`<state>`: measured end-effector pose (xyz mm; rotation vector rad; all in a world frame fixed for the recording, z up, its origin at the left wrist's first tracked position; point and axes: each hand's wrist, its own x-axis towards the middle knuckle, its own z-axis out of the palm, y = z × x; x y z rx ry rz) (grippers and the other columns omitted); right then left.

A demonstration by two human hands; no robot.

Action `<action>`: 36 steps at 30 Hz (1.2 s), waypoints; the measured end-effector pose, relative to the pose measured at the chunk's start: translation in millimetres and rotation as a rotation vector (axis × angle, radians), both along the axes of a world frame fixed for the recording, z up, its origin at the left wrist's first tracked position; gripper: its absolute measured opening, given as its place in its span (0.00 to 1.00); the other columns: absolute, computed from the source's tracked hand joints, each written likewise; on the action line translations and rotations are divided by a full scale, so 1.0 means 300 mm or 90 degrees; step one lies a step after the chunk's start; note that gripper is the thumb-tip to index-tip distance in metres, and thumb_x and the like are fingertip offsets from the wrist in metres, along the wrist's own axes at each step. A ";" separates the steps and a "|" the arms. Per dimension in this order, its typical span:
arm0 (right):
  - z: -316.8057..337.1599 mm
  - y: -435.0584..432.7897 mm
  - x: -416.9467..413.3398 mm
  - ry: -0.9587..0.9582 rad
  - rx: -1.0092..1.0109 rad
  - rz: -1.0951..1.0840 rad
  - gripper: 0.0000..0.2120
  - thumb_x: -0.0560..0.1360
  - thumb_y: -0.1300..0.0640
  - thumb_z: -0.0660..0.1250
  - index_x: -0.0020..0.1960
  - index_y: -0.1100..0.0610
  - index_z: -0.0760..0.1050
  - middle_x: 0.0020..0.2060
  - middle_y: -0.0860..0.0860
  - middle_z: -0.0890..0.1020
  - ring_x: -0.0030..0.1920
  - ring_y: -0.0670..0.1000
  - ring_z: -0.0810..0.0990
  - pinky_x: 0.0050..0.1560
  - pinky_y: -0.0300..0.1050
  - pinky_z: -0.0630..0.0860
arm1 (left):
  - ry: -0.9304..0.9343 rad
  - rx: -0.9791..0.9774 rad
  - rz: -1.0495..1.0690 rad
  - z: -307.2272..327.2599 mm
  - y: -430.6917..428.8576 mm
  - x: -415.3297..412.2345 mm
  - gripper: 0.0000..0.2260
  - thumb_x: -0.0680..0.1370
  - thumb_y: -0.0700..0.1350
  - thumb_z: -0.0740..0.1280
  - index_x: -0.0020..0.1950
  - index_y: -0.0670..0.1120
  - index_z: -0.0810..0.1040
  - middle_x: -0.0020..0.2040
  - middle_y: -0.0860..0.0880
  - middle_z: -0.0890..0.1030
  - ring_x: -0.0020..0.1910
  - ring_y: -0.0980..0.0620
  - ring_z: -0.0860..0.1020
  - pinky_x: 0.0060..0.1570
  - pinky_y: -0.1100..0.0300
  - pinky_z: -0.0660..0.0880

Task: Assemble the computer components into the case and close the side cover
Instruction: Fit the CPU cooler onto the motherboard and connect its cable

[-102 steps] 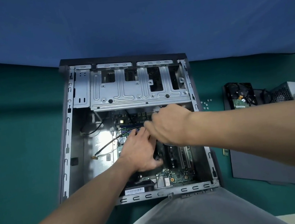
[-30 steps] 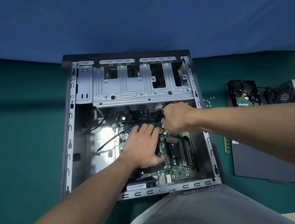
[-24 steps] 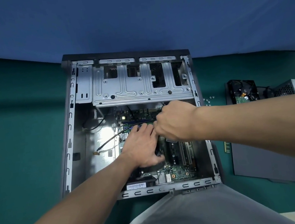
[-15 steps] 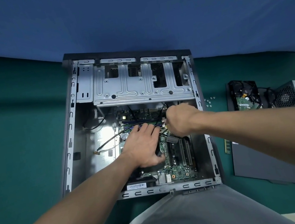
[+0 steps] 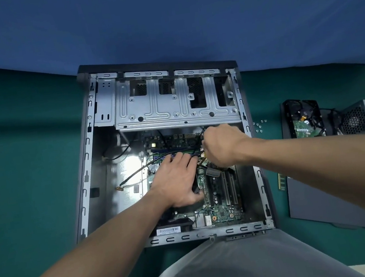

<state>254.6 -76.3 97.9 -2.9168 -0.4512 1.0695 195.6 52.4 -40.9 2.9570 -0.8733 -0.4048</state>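
Note:
The open computer case lies flat on the green table with its green motherboard inside. My left hand lies flat, fingers straight, pressing on a black part in the middle of the board. My right hand is curled into a fist just right of it, by the memory slots, gripping thin black cables that come out of the fist. What the fingertips pinch is hidden. The grey side cover lies on the table to the right.
The silver drive cage spans the far end of the case. A loose cable trails across the case floor at left. Right of the case are small screws, a memory stick, a hard drive and a power supply.
My right hand shifted left over the board, then back right, keeping its curled grip. My left hand has stayed pressed in the same spot.

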 end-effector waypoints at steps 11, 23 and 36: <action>0.049 -0.005 -0.032 -0.184 -0.058 0.616 0.11 0.79 0.58 0.55 0.41 0.57 0.72 0.36 0.52 0.77 0.35 0.56 0.77 0.32 0.47 0.65 | -0.007 -0.005 0.003 -0.009 -0.003 -0.004 0.36 0.68 0.70 0.54 0.62 0.42 0.71 0.56 0.43 0.74 0.56 0.45 0.70 0.59 0.46 0.67; 0.054 0.011 -0.031 -0.139 -0.111 0.492 0.09 0.80 0.58 0.56 0.58 0.58 0.70 0.43 0.54 0.77 0.33 0.53 0.68 0.31 0.47 0.64 | -0.008 -0.004 0.000 -0.008 -0.002 -0.003 0.38 0.67 0.71 0.54 0.62 0.41 0.72 0.57 0.42 0.75 0.56 0.45 0.70 0.59 0.45 0.67; 0.058 0.048 -0.053 -0.051 -0.139 0.271 0.13 0.78 0.60 0.60 0.62 0.59 0.65 0.43 0.54 0.75 0.39 0.57 0.72 0.32 0.47 0.66 | 0.005 -0.001 0.004 -0.011 -0.001 0.001 0.41 0.68 0.71 0.55 0.68 0.42 0.67 0.63 0.42 0.73 0.61 0.45 0.69 0.63 0.45 0.66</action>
